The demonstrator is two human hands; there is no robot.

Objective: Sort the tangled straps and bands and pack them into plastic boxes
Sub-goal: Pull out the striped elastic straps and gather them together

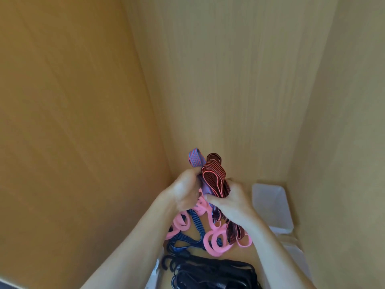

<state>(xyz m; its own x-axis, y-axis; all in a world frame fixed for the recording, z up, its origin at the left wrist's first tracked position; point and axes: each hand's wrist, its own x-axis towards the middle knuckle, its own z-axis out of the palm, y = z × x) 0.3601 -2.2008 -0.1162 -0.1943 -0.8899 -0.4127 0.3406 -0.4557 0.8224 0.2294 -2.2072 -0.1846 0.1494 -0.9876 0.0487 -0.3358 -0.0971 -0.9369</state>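
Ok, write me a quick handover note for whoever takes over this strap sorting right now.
Left hand: grips the blue-and-red striped strap.
Right hand: grips the folded red-and-black band.
Below the hands: pink bands, blue straps and black straps, partly tangled.
Clear plastic box: to the right, with no strap showing in it.
Done: two pieces held up clear of the pile.
Left: untangle the rest and pack everything into boxes.
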